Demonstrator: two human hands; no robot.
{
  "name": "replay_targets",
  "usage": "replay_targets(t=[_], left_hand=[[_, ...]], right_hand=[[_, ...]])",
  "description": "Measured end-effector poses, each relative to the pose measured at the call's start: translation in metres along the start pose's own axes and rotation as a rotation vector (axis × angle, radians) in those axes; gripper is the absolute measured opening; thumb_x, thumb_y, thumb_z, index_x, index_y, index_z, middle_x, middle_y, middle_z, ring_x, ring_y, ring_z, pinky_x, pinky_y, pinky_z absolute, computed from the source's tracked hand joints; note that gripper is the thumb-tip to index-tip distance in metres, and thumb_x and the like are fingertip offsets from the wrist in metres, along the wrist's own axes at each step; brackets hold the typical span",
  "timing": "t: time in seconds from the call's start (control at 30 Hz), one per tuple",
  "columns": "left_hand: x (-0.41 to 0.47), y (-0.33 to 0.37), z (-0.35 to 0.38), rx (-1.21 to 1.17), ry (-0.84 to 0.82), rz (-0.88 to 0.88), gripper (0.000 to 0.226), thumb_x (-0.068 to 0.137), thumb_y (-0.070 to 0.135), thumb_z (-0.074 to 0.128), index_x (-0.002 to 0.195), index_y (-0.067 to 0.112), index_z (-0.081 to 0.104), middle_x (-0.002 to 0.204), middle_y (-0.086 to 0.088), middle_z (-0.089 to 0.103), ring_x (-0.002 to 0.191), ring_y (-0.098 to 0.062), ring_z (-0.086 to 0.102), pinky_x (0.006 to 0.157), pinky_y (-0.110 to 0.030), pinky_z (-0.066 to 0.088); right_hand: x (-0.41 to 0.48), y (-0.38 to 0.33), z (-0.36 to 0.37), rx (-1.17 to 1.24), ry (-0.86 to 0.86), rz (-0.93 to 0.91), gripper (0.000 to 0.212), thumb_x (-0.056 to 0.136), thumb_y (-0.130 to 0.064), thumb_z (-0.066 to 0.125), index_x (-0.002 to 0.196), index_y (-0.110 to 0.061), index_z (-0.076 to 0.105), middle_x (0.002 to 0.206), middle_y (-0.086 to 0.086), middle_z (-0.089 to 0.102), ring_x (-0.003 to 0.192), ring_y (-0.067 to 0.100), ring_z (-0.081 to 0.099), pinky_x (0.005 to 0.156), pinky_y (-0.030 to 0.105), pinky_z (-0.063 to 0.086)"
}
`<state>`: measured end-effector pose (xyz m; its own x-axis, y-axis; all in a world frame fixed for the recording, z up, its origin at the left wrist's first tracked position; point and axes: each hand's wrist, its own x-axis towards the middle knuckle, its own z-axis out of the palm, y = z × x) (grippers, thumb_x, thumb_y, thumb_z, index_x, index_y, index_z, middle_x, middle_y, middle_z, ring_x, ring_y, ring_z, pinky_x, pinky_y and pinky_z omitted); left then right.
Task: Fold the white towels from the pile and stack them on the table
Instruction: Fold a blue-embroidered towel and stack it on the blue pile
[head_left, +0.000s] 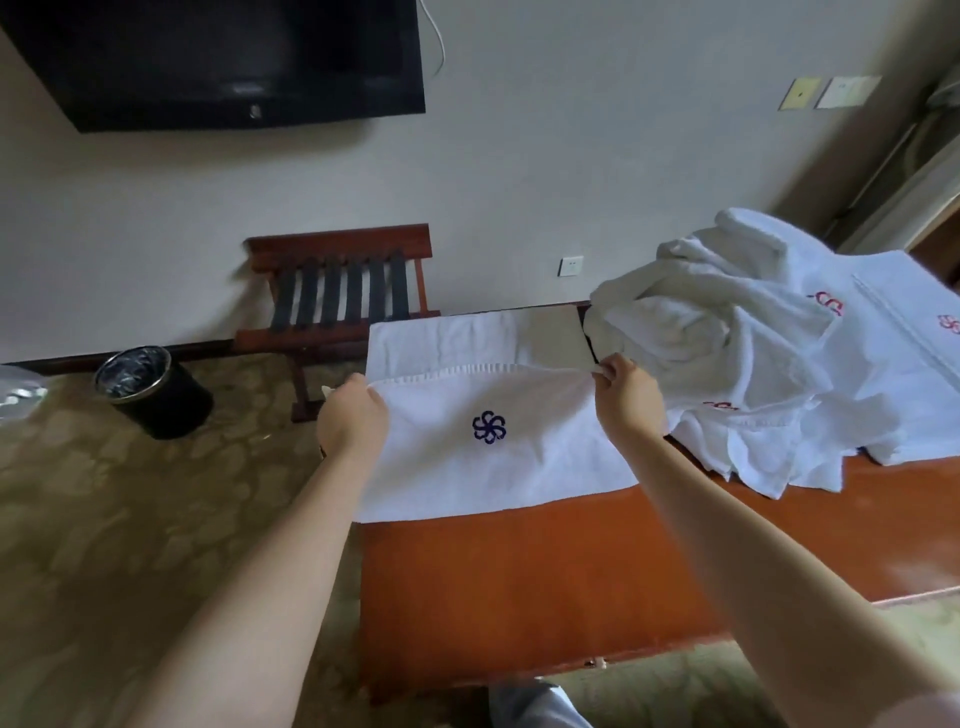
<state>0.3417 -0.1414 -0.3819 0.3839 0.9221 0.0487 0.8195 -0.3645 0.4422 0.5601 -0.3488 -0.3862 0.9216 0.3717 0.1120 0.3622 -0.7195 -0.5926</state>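
Observation:
A white towel (493, 457) with a dark blue flower emblem lies spread over the left end of the reddish-brown table (519, 571). Its near half is folded over toward the far half. My left hand (353, 415) pinches the folded edge at the towel's left corner. My right hand (626, 395) pinches the same edge at the right corner. To the right sits a loose pile of white towels (727, 353) with red emblems, heaped on the table's far right part.
A wooden luggage rack (337, 296) stands against the wall behind the table's left end. A black waste bin (153, 389) sits on the patterned carpet to the left. A dark television (218, 57) hangs on the wall above.

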Motion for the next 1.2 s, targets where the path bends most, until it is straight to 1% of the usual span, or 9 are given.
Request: replay_targets(t=[0.1, 0.2, 0.4, 0.53, 0.7, 0.93, 1.07, 1.13, 1.2], left_hand=[[0.036, 0.021, 0.001, 0.038, 0.021, 0.030, 0.022, 0.099, 0.017, 0.041, 0.103, 0.004, 0.059, 0.098, -0.017, 0.065, 0.090, -0.035, 0.062, 0.074, -0.043, 0.054], [0.073, 0.042, 0.005, 0.059, 0.019, 0.019, 0.023, 0.099, 0.014, 0.039, 0.107, 0.003, 0.058, 0.102, -0.019, 0.064, 0.096, -0.038, 0.060, 0.079, -0.045, 0.053], [0.139, 0.070, 0.017, 0.097, 0.024, -0.014, 0.026, 0.100, 0.016, 0.040, 0.116, 0.002, 0.056, 0.107, -0.020, 0.065, 0.100, -0.036, 0.062, 0.078, -0.042, 0.056], [0.178, 0.079, 0.029, 0.126, 0.005, -0.046, 0.026, 0.100, 0.014, 0.042, 0.119, 0.003, 0.054, 0.109, -0.020, 0.064, 0.101, -0.036, 0.062, 0.078, -0.041, 0.056], [0.217, 0.087, 0.049, 0.158, -0.057, -0.079, 0.030, 0.099, 0.013, 0.043, 0.126, 0.003, 0.050, 0.116, -0.021, 0.061, 0.105, -0.036, 0.060, 0.079, -0.042, 0.056], [0.265, 0.086, 0.099, 0.167, -0.121, -0.114, 0.032, 0.098, 0.008, 0.045, 0.130, 0.002, 0.047, 0.119, -0.021, 0.060, 0.109, -0.035, 0.059, 0.077, -0.037, 0.053], [0.289, 0.081, 0.134, 0.149, -0.156, -0.153, 0.031, 0.097, 0.005, 0.045, 0.128, 0.002, 0.048, 0.118, -0.020, 0.060, 0.109, -0.035, 0.058, 0.072, -0.033, 0.048], [0.296, 0.074, 0.153, 0.097, -0.199, -0.169, 0.035, 0.097, 0.006, 0.043, 0.132, 0.003, 0.046, 0.120, -0.021, 0.058, 0.109, -0.035, 0.057, 0.069, -0.032, 0.044], [0.296, 0.066, 0.172, 0.035, -0.297, -0.169, 0.047, 0.098, 0.012, 0.044, 0.144, 0.009, 0.034, 0.128, -0.019, 0.054, 0.110, -0.034, 0.056, 0.072, -0.033, 0.044]], right_hand=[[0.043, -0.013, 0.005, 0.009, 0.044, 0.006, 0.016, 0.095, -0.022, 0.052, 0.097, -0.011, 0.064, 0.092, 0.010, 0.068, 0.076, 0.027, 0.056, 0.059, 0.028, 0.034], [0.085, -0.024, 0.013, 0.039, 0.049, 0.023, 0.014, 0.093, -0.021, 0.055, 0.095, -0.012, 0.065, 0.089, 0.012, 0.069, 0.082, 0.033, 0.061, 0.061, 0.028, 0.033], [0.157, -0.039, 0.034, 0.133, 0.005, 0.002, 0.013, 0.091, -0.009, 0.049, 0.088, -0.008, 0.061, 0.079, 0.013, 0.068, 0.074, 0.037, 0.066, 0.070, 0.038, 0.053], [0.197, -0.044, 0.053, 0.151, -0.003, -0.001, 0.012, 0.092, -0.011, 0.050, 0.091, -0.006, 0.062, 0.083, 0.014, 0.068, 0.079, 0.036, 0.065, 0.070, 0.037, 0.051], [0.235, -0.047, 0.081, 0.096, 0.004, 0.011, 0.010, 0.090, -0.009, 0.051, 0.090, -0.006, 0.061, 0.085, 0.013, 0.067, 0.080, 0.032, 0.059, 0.062, 0.028, 0.033], [0.281, -0.040, 0.138, -0.012, -0.061, 0.057, 0.012, 0.091, -0.007, 0.050, 0.094, -0.005, 0.061, 0.089, 0.017, 0.066, 0.071, 0.027, 0.047, 0.062, 0.028, 0.032], [0.297, -0.029, 0.171, -0.060, -0.106, 0.104, 0.015, 0.092, -0.009, 0.048, 0.100, -0.006, 0.061, 0.093, 0.018, 0.066, 0.074, 0.027, 0.049, 0.063, 0.028, 0.034], [0.300, -0.022, 0.186, -0.053, -0.139, 0.121, 0.019, 0.092, -0.008, 0.047, 0.106, -0.006, 0.060, 0.100, 0.018, 0.065, 0.077, 0.027, 0.050, 0.064, 0.028, 0.034], [0.297, -0.014, 0.200, -0.048, -0.226, 0.111, 0.032, 0.092, -0.008, 0.050, 0.124, -0.006, 0.053, 0.120, 0.020, 0.057, 0.094, 0.032, 0.056, 0.069, 0.028, 0.036]])
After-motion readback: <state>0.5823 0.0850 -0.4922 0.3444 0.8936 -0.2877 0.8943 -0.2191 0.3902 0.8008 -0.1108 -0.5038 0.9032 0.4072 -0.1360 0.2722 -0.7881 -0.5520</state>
